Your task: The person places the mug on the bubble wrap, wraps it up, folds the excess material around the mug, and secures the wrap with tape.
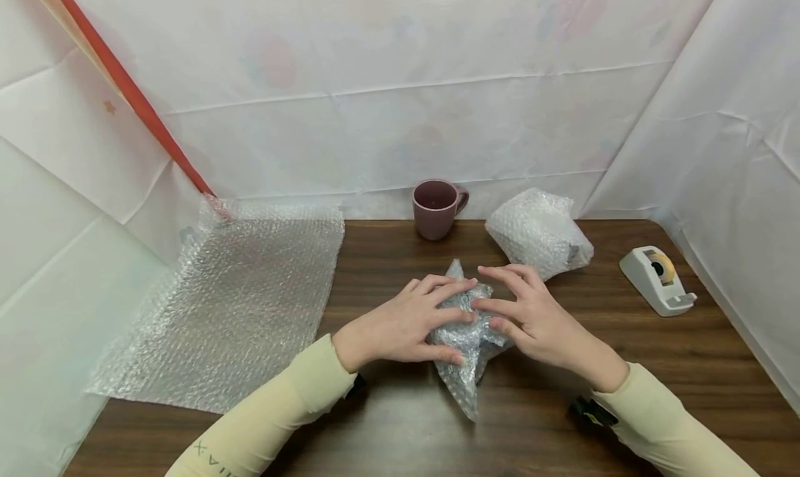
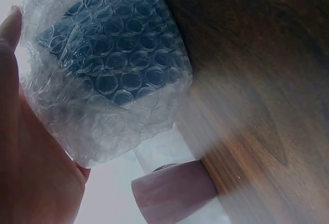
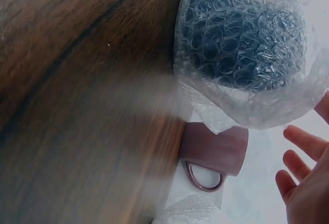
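A dark blue object wrapped in bubble wrap [image 1: 459,338] sits on the table between both hands, its loose plastic corners sticking out toward the front and back. Through the clear bubbles [image 2: 123,44] the blue shows in both wrist views; its kind is hidden by the wrap. My left hand [image 1: 406,321] lies over the bundle's left side, fingers spread and resting on the plastic. On the other side, my right hand [image 1: 544,324] has its fingers spread and slightly bent, with the fingertips at the bundle's top right. In the right wrist view, several of its fingers [image 3: 303,144] are beside the wrap.
A mauve mug [image 1: 434,220] stands at the table's back edge. To its right lies another bubble-wrapped bundle [image 1: 540,230]. A white tape dispenser [image 1: 650,286] sits at the far right. A flat bubble wrap sheet [image 1: 250,310] covers the left side, overhanging the table [image 1: 387,428].
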The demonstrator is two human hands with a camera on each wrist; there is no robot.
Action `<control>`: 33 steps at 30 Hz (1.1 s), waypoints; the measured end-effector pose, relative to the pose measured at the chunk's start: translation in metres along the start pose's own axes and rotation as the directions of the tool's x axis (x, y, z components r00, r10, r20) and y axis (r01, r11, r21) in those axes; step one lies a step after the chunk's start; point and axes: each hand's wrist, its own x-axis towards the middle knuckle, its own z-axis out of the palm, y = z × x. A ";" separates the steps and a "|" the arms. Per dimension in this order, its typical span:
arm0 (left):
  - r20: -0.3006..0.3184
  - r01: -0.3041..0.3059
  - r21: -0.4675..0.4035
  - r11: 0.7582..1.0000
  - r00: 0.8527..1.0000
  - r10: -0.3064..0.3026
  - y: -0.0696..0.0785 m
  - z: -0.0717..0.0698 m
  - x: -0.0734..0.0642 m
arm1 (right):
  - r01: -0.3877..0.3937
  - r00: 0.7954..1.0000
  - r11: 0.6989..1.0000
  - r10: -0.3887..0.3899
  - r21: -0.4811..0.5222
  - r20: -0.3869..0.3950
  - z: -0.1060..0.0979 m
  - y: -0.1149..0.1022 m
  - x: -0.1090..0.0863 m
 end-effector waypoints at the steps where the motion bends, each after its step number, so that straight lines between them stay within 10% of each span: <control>1: 0.000 -0.003 0.002 1.000 1.000 0.003 0.000 0.000 0.000 | -0.004 1.000 1.000 0.004 -0.007 0.001 0.000 0.000 0.001; 22: -0.003 0.009 -0.002 1.000 1.000 -0.009 0.000 0.002 -0.001 | -0.084 0.994 0.986 0.093 0.144 -0.058 -0.001 0.008 -0.032; 33: -0.003 0.014 -0.068 0.998 1.000 -0.014 -0.001 0.000 0.000 | -0.028 0.999 0.999 0.027 -0.045 -0.025 -0.005 -0.022 -0.007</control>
